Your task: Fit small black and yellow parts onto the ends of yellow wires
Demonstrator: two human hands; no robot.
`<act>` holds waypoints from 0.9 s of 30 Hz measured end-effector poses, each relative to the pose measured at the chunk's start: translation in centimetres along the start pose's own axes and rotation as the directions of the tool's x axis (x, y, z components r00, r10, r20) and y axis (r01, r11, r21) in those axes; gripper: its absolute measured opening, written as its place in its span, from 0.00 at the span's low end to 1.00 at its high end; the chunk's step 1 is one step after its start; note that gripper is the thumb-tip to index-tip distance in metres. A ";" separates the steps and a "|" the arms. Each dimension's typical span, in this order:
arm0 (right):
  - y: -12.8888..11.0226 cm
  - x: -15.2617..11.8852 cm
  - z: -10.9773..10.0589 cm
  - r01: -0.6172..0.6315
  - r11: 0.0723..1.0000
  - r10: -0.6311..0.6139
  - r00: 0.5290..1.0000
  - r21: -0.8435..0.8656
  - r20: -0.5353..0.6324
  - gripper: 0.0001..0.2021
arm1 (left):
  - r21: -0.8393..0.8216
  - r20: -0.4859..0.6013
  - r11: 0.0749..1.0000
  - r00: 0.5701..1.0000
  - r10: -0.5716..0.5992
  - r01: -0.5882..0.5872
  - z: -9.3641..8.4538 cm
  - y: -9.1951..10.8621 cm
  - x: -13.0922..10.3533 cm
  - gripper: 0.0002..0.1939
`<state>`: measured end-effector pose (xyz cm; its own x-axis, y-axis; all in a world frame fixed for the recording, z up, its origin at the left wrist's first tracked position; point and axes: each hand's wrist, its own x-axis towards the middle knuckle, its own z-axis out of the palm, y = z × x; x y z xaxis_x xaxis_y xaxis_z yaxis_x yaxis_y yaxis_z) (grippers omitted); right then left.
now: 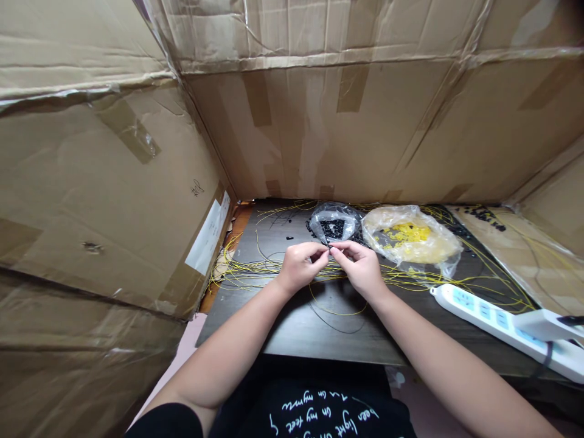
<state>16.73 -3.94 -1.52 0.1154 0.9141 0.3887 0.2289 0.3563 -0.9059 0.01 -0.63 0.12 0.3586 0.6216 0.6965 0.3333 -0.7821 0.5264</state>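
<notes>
My left hand [301,263] and my right hand [362,264] meet over the middle of the table, fingertips pinched together. Between the fingertips is a small black piece [329,245], mostly covered by them. Its exact kind is too small to make out. A thin yellow wire [337,314] and a dark wire loop down below my hands; whether they run into my fingers is hidden. Just beyond my hands sits a clear plastic bag [349,212] of small black pieces [333,229]. To its right lies a second clear bag [440,249] with small yellow pieces [410,232].
Long yellow and black wires [246,264] stretch across the dark table [292,340] under my hands. A white power strip [483,313] with a plug in it lies at the right edge. Cardboard walls [310,140] enclose the back and sides. Loose black pieces [486,214] lie at the far right.
</notes>
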 end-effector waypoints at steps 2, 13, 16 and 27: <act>0.0 0.0 -0.1 0.012 1.000 -0.012 1.000 0.007 0.009 0.12 | -0.025 -0.007 0.999 1.000 -0.028 0.027 0.0 0.1 0.1 0.05; 0.3 0.0 -0.4 0.074 0.996 -0.076 0.996 0.048 0.038 0.10 | -0.005 0.015 0.997 0.997 0.076 -0.076 -0.5 0.3 0.3 0.06; 0.2 0.1 -0.5 0.117 0.993 -0.118 0.992 0.014 0.042 0.10 | 0.002 0.020 0.996 0.996 0.089 -0.089 -0.6 0.3 0.2 0.06; -0.7 0.0 -0.3 0.150 0.985 -0.150 0.989 -0.086 0.014 0.11 | -0.063 0.031 0.996 0.998 -0.054 0.056 -0.3 0.4 0.1 0.08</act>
<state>16.86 -4.28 -0.83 0.0658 0.8532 0.5174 0.3263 0.4717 -0.8192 -0.08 -0.89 0.55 0.3673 0.6638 0.6515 0.2968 -0.7475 0.5943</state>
